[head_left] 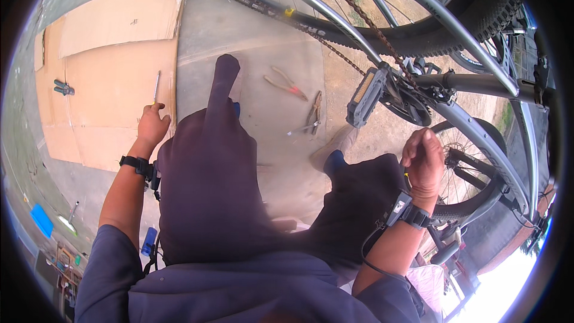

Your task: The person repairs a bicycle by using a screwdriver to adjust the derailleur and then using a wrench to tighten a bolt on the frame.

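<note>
Concrete floor (239,42), two pliers (286,83), one screwdriver (156,87)

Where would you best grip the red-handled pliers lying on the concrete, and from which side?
Grip the red-handled pliers around both handles, which point up-left in the head view with the jaws toward the lower right. They lie flat with bare concrete floor around them, so coming from above and closing across the paired handles looks easiest. The nearer left hand is at the screwdriver.

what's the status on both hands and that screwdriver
Left hand closed around screwdriver handle, tip on cardboard. Right hand closed by bicycle frame, contents unclear. Pliers lie apart.
</note>
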A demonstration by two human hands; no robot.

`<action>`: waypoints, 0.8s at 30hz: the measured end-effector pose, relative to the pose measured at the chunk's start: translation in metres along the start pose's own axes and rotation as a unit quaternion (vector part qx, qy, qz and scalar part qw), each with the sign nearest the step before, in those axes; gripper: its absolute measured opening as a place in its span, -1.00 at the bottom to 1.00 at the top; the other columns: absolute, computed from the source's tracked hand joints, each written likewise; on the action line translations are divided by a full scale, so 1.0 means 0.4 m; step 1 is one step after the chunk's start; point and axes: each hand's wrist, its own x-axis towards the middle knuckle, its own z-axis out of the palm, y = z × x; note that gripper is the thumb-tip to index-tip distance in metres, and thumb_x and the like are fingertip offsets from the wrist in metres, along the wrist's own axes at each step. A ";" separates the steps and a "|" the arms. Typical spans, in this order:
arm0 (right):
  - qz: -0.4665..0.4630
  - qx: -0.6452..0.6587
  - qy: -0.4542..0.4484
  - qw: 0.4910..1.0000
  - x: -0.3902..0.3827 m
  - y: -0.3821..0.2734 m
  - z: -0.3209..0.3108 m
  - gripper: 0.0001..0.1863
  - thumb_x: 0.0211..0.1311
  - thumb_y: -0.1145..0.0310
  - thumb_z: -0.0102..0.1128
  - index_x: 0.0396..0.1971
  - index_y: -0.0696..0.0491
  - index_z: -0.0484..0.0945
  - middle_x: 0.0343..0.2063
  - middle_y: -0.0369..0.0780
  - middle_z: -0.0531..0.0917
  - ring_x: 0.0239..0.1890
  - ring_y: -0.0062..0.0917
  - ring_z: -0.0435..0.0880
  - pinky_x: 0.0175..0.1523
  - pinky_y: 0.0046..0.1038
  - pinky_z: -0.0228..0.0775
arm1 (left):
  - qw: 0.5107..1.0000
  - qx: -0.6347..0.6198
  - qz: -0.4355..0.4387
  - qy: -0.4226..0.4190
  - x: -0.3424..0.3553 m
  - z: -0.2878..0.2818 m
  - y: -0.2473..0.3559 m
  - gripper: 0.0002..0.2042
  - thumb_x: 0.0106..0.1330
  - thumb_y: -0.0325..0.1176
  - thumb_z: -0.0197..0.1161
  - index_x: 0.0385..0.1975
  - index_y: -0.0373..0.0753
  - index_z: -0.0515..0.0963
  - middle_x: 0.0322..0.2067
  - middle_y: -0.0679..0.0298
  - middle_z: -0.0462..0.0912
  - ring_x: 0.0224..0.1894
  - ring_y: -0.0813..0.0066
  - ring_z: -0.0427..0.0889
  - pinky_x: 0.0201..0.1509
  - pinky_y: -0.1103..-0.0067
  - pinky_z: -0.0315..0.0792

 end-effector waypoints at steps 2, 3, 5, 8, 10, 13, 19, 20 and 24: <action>0.154 -0.101 -0.109 0.977 -0.011 0.082 0.019 -0.72 0.44 0.20 0.17 -0.32 0.13 0.58 -0.58 -0.28 0.59 -0.58 -0.62 0.59 -0.49 -0.62 0.33 | 1.000 -0.012 0.003 -0.005 0.002 -0.003 0.022 -0.57 0.24 -0.28 0.27 0.12 -0.24 0.54 0.10 -0.08 0.53 0.08 -0.05 0.60 0.18 0.25 0.51; 0.208 -0.184 -0.140 0.950 0.009 0.120 0.053 -0.76 0.40 0.23 0.22 -0.25 0.13 0.61 -0.52 -0.28 0.64 -0.56 -0.63 0.61 -0.46 -0.62 0.37 | 1.000 -0.019 0.000 -0.006 -0.002 -0.004 0.025 -0.58 0.24 -0.27 0.28 0.10 -0.25 0.55 0.08 -0.09 0.54 0.08 -0.05 0.61 0.18 0.25 0.50; 0.238 -0.237 -0.102 0.936 0.058 0.262 0.073 -0.75 0.37 0.26 0.22 -0.18 0.16 0.63 -0.48 -0.28 0.65 -0.51 -0.62 0.65 -0.39 -0.59 0.46 | 1.000 -0.023 0.014 -0.006 0.002 -0.007 0.045 -0.59 0.25 -0.27 0.27 0.09 -0.26 0.56 0.05 -0.11 0.57 0.05 -0.05 0.63 0.17 0.26 0.51; 0.255 -0.252 -0.011 0.933 0.135 0.503 0.041 -0.66 0.27 0.24 0.27 -0.10 0.18 0.61 -0.37 -0.15 0.73 -0.39 -0.42 0.75 -0.26 -0.46 0.57 | 0.999 -0.047 0.025 -0.005 0.001 -0.022 0.073 -0.59 0.25 -0.27 0.27 0.07 -0.29 0.57 0.03 -0.13 0.60 0.01 -0.02 0.66 0.15 0.29 0.53; 0.218 -0.332 0.013 0.918 0.180 0.643 0.024 -0.64 0.28 0.32 0.24 -0.01 0.19 0.57 -0.29 -0.16 0.72 -0.41 -0.48 0.74 -0.36 -0.47 0.60 | 0.999 -0.044 0.023 0.004 -0.016 -0.047 0.094 -0.58 0.25 -0.28 0.25 0.08 -0.33 0.57 0.05 -0.15 0.60 -0.01 0.03 0.70 0.13 0.33 0.56; 0.204 -0.365 0.043 0.907 0.235 0.823 0.019 -0.53 0.19 0.24 0.28 0.05 0.18 0.55 -0.16 -0.03 0.73 -0.13 -0.21 0.71 -0.04 -0.32 0.54 | 0.998 -0.066 0.011 0.017 -0.022 -0.081 0.089 -0.58 0.26 -0.29 0.24 0.10 -0.34 0.56 0.08 -0.14 0.60 0.00 0.07 0.70 0.15 0.34 0.55; 0.185 -0.381 0.018 0.905 0.255 0.928 0.044 -0.49 0.22 0.33 0.28 0.16 0.16 0.48 -0.10 -0.08 0.71 -0.18 -0.30 0.73 -0.18 -0.35 0.62 | 0.998 -0.057 -0.014 0.038 -0.062 -0.181 0.170 -0.55 0.32 -0.29 0.26 0.16 -0.39 0.51 0.14 -0.10 0.59 0.08 0.08 0.68 0.20 0.36 0.52; 0.194 -0.376 0.010 0.906 0.258 0.943 0.040 -0.51 0.23 0.36 0.28 0.16 0.17 0.49 -0.11 -0.11 0.71 -0.23 -0.36 0.75 -0.27 -0.38 0.65 | 0.996 -0.086 -0.018 0.032 -0.060 -0.180 0.166 -0.54 0.34 -0.27 0.26 0.17 -0.42 0.49 0.13 -0.11 0.59 0.12 0.10 0.66 0.22 0.40 0.50; 0.218 -0.392 -0.004 0.894 0.273 0.978 0.037 -0.61 0.22 0.30 0.29 0.01 0.15 0.58 -0.15 -0.07 0.73 -0.17 -0.32 0.75 -0.20 -0.34 0.62 | 0.992 -0.121 -0.036 0.006 -0.066 -0.194 0.262 -0.50 0.37 -0.22 0.28 0.20 -0.42 0.45 0.13 -0.10 0.60 0.15 0.14 0.64 0.25 0.44 0.46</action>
